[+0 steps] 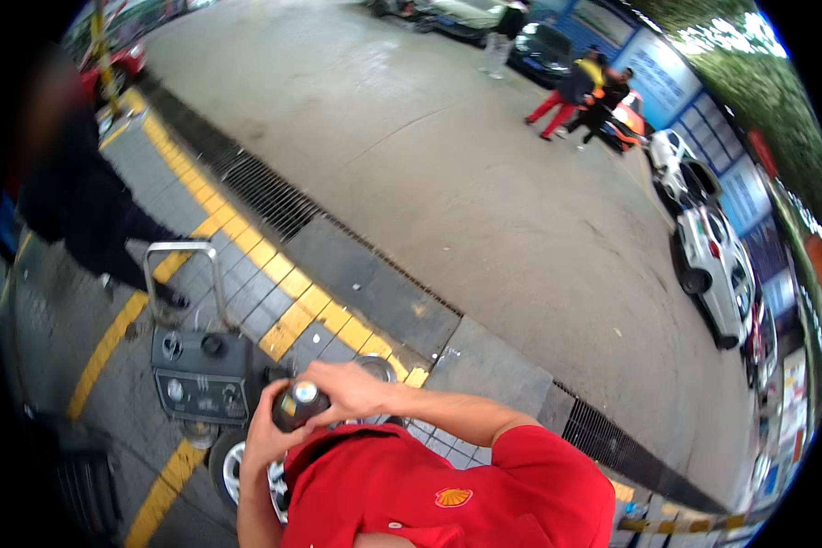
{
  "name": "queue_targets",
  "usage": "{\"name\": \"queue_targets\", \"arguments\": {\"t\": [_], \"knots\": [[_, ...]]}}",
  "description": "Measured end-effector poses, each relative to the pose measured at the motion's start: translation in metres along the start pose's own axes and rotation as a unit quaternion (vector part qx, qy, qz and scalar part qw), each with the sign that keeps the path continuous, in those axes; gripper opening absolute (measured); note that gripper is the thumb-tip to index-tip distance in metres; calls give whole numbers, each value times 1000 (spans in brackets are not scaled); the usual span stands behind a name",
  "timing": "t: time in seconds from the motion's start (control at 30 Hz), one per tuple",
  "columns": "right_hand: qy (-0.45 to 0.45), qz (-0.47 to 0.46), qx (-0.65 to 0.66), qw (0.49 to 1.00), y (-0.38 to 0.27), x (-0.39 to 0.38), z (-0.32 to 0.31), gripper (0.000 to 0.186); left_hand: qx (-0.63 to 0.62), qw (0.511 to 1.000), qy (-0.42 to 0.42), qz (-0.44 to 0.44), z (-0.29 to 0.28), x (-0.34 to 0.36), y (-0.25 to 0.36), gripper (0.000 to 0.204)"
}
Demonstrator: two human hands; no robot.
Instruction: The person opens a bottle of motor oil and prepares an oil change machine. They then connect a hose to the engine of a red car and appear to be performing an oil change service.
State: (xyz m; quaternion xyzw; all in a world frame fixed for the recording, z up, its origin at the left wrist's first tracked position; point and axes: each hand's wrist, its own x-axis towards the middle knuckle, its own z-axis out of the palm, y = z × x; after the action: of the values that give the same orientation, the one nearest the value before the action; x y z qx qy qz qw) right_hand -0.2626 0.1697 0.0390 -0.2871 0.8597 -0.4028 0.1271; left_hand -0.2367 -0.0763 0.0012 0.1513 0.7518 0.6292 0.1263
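Note:
I hold a small dark canister (292,413) with a shiny silver top close to my chest. My left hand (263,437) wraps around its body from the left and below. My right hand (349,387) reaches in from the right, fingers curled over the canister's top edge. My red shirt (411,484) fills the lower middle of the view and hides what lies under my hands.
A grey wheeled machine (199,374) with knobs and a metal hoop handle (184,248) stands just ahead on the left, a wheel (228,468) beside it. A person in dark clothes (82,210) stands on the left. Yellow paving strip (274,265), drain grate (269,196), parked white cars (717,269), distant people (584,96).

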Motion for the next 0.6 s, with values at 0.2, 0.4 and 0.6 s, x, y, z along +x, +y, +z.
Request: {"name": "queue_targets", "arguments": {"t": [0.2,0.4,0.6], "knots": [[131,81,-42,987,0,-9,5,72,110,984,91,-103,-65,5,-60,63],[161,89,-81,980,1,5,22,69,271,888,273,-250,-105,0,-115,75],[164,110,-72,978,7,8,26,68,331,858,306,-245,-108,71,-147,95]]}}
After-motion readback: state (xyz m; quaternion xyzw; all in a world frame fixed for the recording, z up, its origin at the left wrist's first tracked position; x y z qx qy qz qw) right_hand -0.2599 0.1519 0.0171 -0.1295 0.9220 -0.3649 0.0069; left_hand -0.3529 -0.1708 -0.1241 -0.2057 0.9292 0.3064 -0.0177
